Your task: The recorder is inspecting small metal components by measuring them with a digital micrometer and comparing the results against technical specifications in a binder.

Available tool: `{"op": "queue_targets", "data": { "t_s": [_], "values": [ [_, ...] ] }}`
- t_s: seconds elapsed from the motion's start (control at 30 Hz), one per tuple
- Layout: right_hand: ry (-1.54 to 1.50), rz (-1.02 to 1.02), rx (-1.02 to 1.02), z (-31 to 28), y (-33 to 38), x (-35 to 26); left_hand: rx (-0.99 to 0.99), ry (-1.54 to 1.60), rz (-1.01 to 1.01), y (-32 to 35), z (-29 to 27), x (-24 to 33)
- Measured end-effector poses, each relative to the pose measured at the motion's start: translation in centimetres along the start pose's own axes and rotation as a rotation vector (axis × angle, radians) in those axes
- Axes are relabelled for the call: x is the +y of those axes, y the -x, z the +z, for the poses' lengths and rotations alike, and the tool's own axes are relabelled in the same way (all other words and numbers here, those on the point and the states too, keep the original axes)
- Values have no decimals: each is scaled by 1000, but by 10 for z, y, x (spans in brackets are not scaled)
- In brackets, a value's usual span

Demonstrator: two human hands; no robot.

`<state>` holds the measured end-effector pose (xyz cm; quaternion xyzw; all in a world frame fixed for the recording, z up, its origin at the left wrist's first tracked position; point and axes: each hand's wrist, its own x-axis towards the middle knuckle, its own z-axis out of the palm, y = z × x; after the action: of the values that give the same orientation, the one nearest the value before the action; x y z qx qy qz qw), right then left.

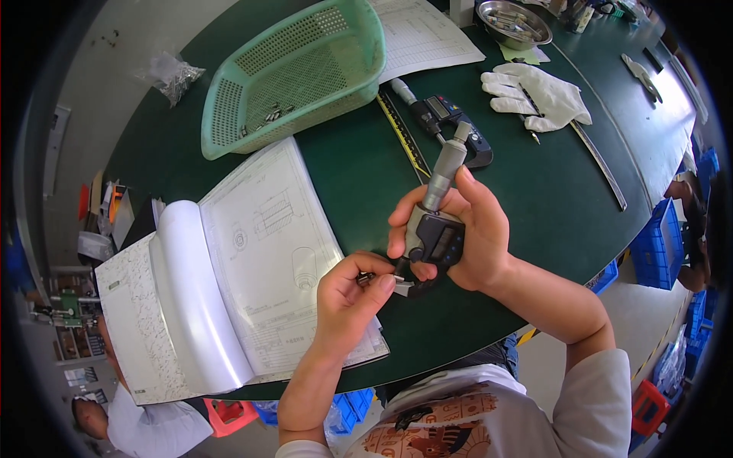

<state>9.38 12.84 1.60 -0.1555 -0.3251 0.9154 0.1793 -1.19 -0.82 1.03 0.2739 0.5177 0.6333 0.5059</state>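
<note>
At far left, on the grey floor beside the dark green table, lies a clear bag of small metal parts. Next along, an open booklet of drawings rests on the table's near edge, its pages folded back and showing line drawings of a cylindrical part. Behind the booklet stands a pale green plastic basket, tilted, with a few small metal pieces inside.

At centre, the left hand is closed, pinching a small dark metal part between thumb and fingertips and holding it at the lower end of a digital measuring gauge. The right hand is wrapped around the gauge's body, with its fingers on the grey barrel, which points up and away from the person. Both hands hover above the table, just right of the booklet.

Beyond the hands lie a steel ruler and a second digital gauge, side by side. A loose sheet of paper sits behind them.

Further right, a pair of white gloves lies on the table; a round metal bowl stands at the far edge. At far right, blue plastic crates stand on the floor.
</note>
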Motion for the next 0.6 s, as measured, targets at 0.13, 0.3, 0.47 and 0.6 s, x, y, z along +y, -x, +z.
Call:
{"op": "queue_targets", "data": {
  "t_s": [0.13,0.3,0.47,0.6],
  "values": [
    [35,4,5,0,1,1,-8,1,3,1,-1,-1],
    [42,10,18,0,2,-2,-3,5,0,-1,4,0],
    [46,17,-6,-3,0,-6,-30,-5,7,-5,7,2],
    [0,92,-5,1,-3,-3,20,-39,1,-3,7,2]
  ]
}}
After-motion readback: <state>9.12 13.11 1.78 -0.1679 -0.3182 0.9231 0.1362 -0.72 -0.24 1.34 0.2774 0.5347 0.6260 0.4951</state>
